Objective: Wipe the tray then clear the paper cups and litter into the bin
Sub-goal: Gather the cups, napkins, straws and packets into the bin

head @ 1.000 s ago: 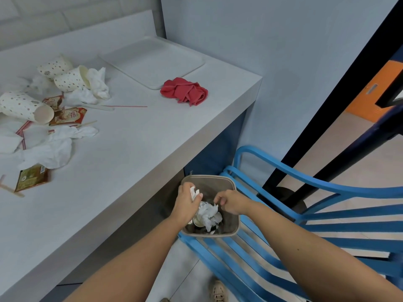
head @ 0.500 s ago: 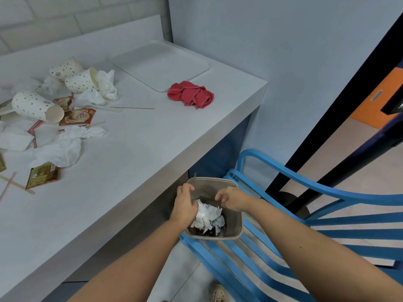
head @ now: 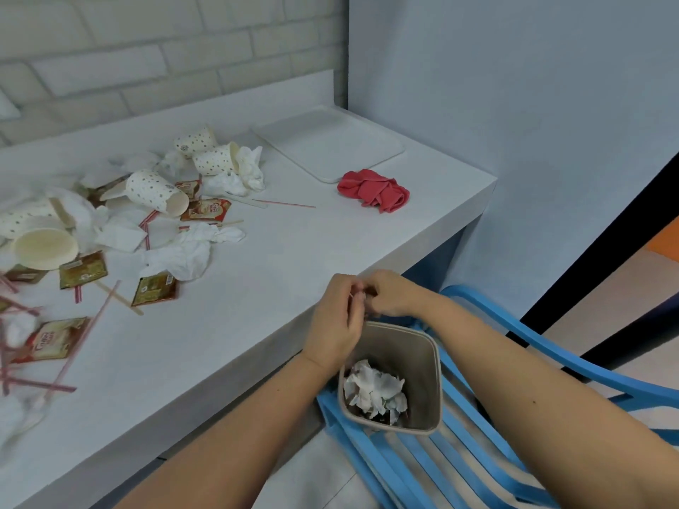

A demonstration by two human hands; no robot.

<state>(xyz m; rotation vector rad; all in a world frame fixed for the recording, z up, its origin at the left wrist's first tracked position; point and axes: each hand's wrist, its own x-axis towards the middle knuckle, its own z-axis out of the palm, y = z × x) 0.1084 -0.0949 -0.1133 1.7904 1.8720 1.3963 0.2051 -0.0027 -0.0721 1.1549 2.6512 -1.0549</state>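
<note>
My left hand (head: 336, 321) and my right hand (head: 391, 293) meet fingertip to fingertip, fingers curled, just above the beige bin (head: 436, 376) and beside the table's front edge. Whether a small scrap sits between the fingers I cannot make out. Crumpled white tissue (head: 373, 389) lies in the bin. The white tray (head: 327, 145) sits bare at the table's far right corner, with a red cloth (head: 374, 189) bunched in front of it. Spotted paper cups (head: 158, 191) lie tipped over on the left among tissues (head: 183, 257), sachets (head: 154, 288) and straws (head: 290, 204).
The bin stands on the seat of a blue slatted chair (head: 514, 332) pushed against the white table (head: 257, 306). A blue wall rises on the right, a brick wall behind the table. More litter spreads to the left edge of view.
Both hands have risen out of the bin to table height and come together. The tissue they held now lies in the bin. The camera has turned left toward the litter.
</note>
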